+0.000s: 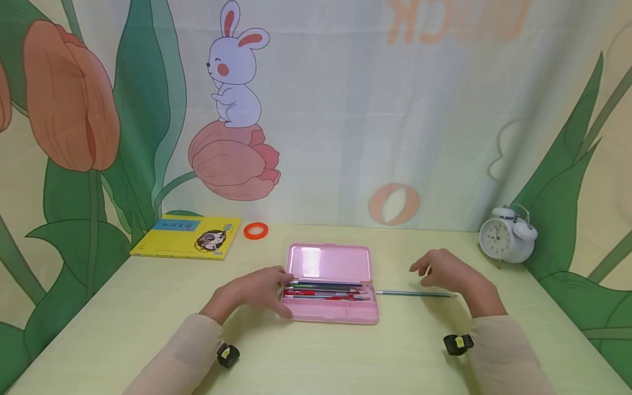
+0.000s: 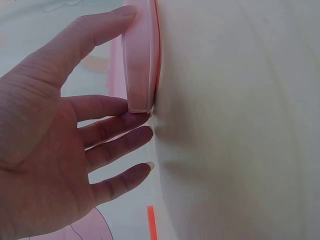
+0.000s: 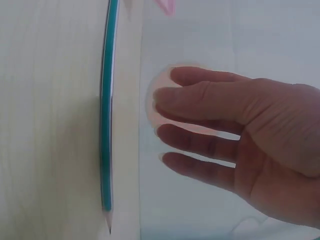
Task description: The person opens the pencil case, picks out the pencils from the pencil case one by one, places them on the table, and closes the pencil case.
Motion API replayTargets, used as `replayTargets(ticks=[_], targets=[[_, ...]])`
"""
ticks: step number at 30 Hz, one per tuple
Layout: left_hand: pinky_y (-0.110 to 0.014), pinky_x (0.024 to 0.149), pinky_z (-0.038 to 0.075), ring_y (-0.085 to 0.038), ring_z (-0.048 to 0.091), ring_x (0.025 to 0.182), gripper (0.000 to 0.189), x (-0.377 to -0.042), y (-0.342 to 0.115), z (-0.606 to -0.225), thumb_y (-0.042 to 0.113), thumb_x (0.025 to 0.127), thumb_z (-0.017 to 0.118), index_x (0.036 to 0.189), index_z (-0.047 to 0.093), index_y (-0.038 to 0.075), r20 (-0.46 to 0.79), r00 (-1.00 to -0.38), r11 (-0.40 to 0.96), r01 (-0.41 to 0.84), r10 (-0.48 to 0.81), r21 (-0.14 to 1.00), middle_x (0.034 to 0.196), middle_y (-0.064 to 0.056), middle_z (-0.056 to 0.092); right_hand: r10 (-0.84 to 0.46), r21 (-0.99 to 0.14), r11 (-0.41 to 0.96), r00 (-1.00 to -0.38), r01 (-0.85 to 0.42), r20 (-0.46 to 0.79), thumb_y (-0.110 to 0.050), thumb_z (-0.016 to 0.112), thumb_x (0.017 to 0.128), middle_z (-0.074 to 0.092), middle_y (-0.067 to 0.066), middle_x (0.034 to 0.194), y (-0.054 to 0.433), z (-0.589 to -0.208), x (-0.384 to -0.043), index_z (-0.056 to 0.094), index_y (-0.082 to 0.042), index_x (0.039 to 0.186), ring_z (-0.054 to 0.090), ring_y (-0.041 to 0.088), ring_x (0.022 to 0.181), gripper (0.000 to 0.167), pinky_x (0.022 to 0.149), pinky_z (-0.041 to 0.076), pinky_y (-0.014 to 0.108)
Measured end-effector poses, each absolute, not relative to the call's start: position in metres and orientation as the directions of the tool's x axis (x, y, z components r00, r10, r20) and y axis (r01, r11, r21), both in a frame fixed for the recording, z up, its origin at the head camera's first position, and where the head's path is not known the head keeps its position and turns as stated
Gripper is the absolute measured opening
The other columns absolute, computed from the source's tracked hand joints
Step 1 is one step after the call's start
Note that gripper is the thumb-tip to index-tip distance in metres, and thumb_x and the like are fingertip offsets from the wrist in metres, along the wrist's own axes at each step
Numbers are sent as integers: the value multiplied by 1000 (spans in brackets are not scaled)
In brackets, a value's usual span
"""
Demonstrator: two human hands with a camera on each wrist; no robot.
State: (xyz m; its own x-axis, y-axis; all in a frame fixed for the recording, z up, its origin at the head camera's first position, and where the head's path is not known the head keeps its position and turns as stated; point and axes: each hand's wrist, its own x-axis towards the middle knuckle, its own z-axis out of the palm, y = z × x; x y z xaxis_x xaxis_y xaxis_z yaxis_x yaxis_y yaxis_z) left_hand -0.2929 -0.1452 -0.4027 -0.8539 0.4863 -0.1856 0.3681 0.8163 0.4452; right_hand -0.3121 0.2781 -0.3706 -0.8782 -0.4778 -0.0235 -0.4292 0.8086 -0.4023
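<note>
A pink pencil case [image 1: 316, 310] lies with its lid raised, holding several pencils and pens [image 1: 321, 292] in its long compartment. At its left end, my left hand [image 1: 259, 288] grips the case, thumb at the near corner and fingers toward the hinge side. The left wrist view shows the thumb [image 2: 117, 20] on one edge of the case [image 2: 139, 65] and fingertips at its end. To the right of the case a green pencil [image 1: 415, 294] lies on the table, tip pointing right. My right hand [image 1: 446, 270] hovers above that pencil [image 3: 107, 110] with loosely bent fingers, holding nothing.
A yellow book [image 1: 173, 241] lies at the back left, with an orange tape roll [image 1: 255, 231] beside it. At the back right stands a white alarm clock [image 1: 508, 236]. A printed curtain [image 1: 326, 120] hangs behind the table [image 1: 345, 356].
</note>
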Motion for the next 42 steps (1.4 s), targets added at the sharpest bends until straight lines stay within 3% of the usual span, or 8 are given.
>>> replayTargets(ticks=[7,15,22,31,42], targets=[[-41,102,45,-19,53,112,88,-292,-145,-402,43,71,90,143,55,7,-184,-855,814,363,484,454,126,-2,57,-535,-374,771,-843,-516,60,5,74,84,72,14,103,244,-367,-306,73,2,113,67,20,85,30,72,56,34],[-41,103,44,-20,52,113,88,-292,-144,-401,42,72,90,144,54,6,-183,-856,813,363,484,454,126,-3,57,-607,-268,744,-787,-611,110,3,75,85,72,3,89,208,-367,-297,73,0,113,66,14,79,29,72,56,31],[-41,103,45,-20,52,112,88,-291,-144,-401,42,72,90,144,54,6,-186,-858,814,353,478,462,126,-3,56,-552,-257,793,-830,-552,79,1,72,88,74,6,94,164,-370,-278,75,-4,113,70,20,87,25,74,58,33],[-42,103,44,-20,52,112,88,-290,-144,-400,41,71,91,143,55,6,-186,-860,808,343,476,479,126,-3,57,-583,-256,769,-807,-586,97,-1,72,89,71,5,93,131,-380,-271,77,-7,108,60,16,79,21,76,55,33],[-42,103,44,-20,52,112,88,-290,-144,-401,41,71,91,143,55,6,-188,-860,808,341,474,480,127,-3,57,-580,-242,772,-807,-588,111,9,65,87,73,10,97,118,-384,-279,76,-1,107,64,21,87,25,85,56,38]])
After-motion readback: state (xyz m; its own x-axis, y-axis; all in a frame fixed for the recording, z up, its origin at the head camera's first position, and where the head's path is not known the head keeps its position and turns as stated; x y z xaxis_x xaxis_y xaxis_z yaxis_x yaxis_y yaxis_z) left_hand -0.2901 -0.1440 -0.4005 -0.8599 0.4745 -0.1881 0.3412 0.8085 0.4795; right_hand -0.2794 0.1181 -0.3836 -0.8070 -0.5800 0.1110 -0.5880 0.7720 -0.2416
